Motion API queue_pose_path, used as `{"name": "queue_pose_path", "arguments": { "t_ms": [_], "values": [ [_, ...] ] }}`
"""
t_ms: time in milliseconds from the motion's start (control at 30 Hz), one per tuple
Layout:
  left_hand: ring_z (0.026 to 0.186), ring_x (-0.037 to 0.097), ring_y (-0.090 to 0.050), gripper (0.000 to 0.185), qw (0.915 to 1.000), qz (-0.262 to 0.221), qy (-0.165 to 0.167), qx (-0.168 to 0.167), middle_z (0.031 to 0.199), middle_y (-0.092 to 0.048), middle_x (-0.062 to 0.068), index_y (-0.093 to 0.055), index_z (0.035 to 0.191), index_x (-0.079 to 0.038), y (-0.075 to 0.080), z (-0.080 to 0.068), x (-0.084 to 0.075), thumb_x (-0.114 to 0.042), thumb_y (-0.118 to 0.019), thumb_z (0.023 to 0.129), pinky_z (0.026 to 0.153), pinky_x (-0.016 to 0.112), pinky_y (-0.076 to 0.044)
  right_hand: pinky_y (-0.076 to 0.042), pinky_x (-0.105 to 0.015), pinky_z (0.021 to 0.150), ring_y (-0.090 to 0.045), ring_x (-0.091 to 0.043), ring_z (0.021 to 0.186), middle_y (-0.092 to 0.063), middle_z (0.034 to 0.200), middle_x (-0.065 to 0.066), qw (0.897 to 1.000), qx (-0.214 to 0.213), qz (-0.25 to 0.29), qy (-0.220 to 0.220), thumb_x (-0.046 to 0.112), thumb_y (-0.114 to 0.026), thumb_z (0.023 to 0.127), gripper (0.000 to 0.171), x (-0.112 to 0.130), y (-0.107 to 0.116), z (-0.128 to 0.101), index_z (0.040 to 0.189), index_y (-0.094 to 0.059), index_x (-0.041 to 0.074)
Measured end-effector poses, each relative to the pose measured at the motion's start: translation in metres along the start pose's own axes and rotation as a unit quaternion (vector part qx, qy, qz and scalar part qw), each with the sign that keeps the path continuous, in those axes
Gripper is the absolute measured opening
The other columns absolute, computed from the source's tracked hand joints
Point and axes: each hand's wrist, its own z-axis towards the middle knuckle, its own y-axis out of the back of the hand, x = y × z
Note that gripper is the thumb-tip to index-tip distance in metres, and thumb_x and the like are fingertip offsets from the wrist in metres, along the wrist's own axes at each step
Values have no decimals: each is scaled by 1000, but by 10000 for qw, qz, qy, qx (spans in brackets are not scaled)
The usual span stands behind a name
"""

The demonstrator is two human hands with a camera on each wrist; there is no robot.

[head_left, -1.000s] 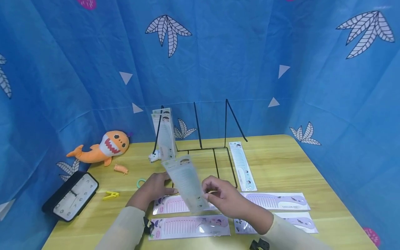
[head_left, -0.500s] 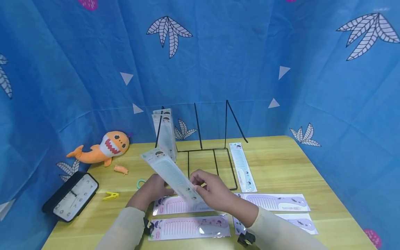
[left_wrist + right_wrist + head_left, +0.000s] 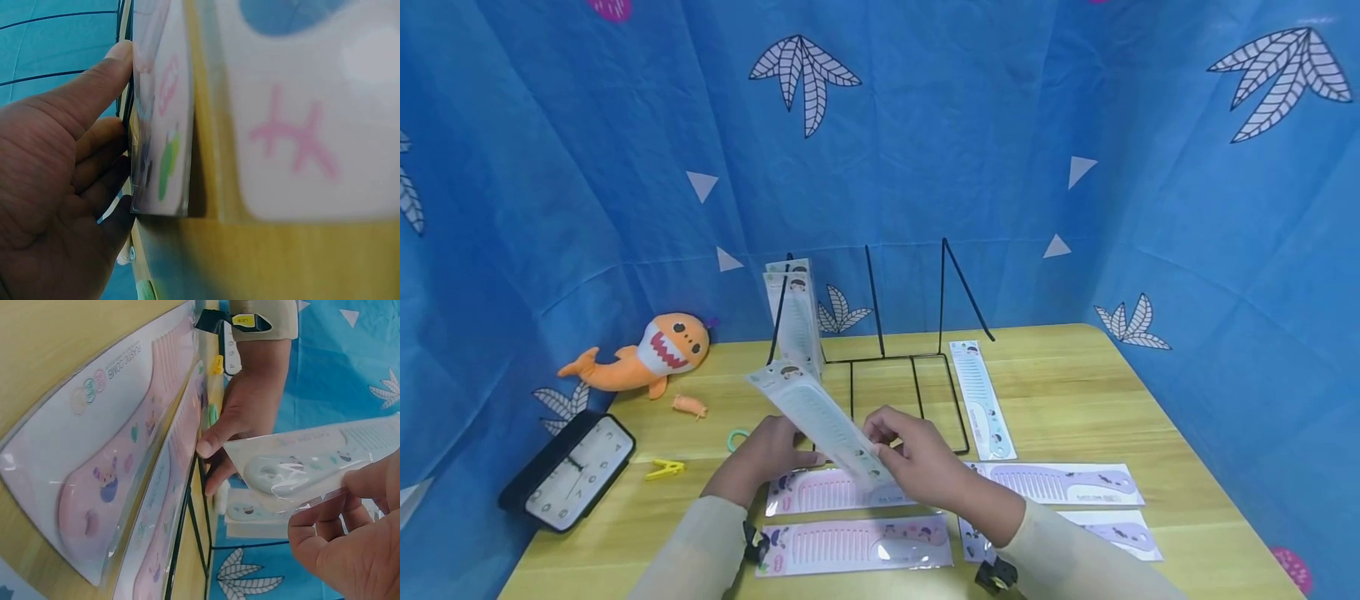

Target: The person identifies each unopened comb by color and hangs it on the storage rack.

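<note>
From the head camera I saw my right hand [image 3: 917, 458] pinching the lower end of a packaged pale comb [image 3: 820, 421], thumb on top and fingers curled under it. The comb was off the table [image 3: 1075, 400], tilted, its top end pointing up and to the left toward the wire rack [image 3: 917, 367]. The right wrist view showed the same grip: the fingertips [image 3: 369, 487] closed on the handle end of the clear sleeve, with the comb [image 3: 312, 465] stretching away across the frame.

My left hand [image 3: 767, 454] lay on the table just left of the lifted comb, fingers nearly straight and gripping nothing, their tips against the upper edge of the nearest pink comb pack [image 3: 835, 492]. In the left wrist view the thumb [image 3: 94, 87] and fingers lay against the edge of that pack [image 3: 159, 125]; much of that frame was blurred.

A second pink pack [image 3: 853, 546] lay nearer to me. Two purple packs lay to the right, one [image 3: 1060, 483] beyond the other [image 3: 1112, 533], the nearer one partly hidden by my right sleeve. One more pale comb pack [image 3: 981, 400] lay flat just right of the rack, and two stood upright [image 3: 793, 321] in the rack's left slot.

Off to the left were a plush shark [image 3: 643, 354], a black clock [image 3: 568, 471], a yellow clip [image 3: 666, 469], a green ring [image 3: 737, 437] and a small orange toy [image 3: 688, 406].
</note>
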Motion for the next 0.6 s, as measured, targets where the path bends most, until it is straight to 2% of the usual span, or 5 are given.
{"name": "queue_pose_path", "arguments": {
  "t_ms": [167,367,600],
  "values": [
    [150,33,-56,66,10000,-18,-25,18,151,-67,1,-64,146,-32,-1,1,2,-24,-94,88,127,59,-44,-63,-27,84,-69,-17,107,-76,108,4,10000,32,52,66,0,-63,107,20,1,0,1,113,-66,19],
    [149,35,-57,55,9993,360,-47,52,153,-67,4,-72,141,-31,-2,3,1,-28,-92,90,125,59,-46,-65,-33,85,-69,-16,105,-74,105,3,9999,-71,-76,11,0,-62,108,19,0,2,5,114,-65,18],
    [158,39,-45,72,9988,443,131,170,168,-53,4,-62,157,-24,1,2,0,-32,-91,91,129,61,-39,-64,-35,83,-70,-17,103,-72,104,2,9988,-414,-268,33,3,-63,108,17,-1,0,18,116,-65,18]
  ]
}}
